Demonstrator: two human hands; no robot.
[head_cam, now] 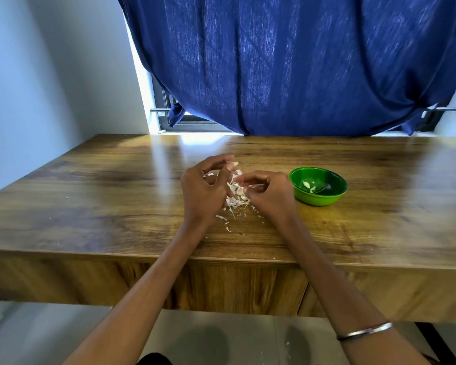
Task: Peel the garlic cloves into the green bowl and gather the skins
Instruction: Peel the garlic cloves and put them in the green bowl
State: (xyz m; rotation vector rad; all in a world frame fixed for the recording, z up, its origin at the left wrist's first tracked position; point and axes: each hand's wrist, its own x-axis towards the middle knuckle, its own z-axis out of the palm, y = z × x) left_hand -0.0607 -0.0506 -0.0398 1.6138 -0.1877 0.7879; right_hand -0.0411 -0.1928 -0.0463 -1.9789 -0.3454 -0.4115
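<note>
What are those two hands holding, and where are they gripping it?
The right hand pinches a thin strip of garlic skin at one end. The left hand has curled fingers; whether it grips anything cannot be told.

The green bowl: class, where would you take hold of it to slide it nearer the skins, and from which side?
Grip the green bowl by its rim on the right, coming from above with the right hand. The rim flares out wider than the base, so fingers can hook it. That side is free table, while the left rim faces the pile of skins.
</note>
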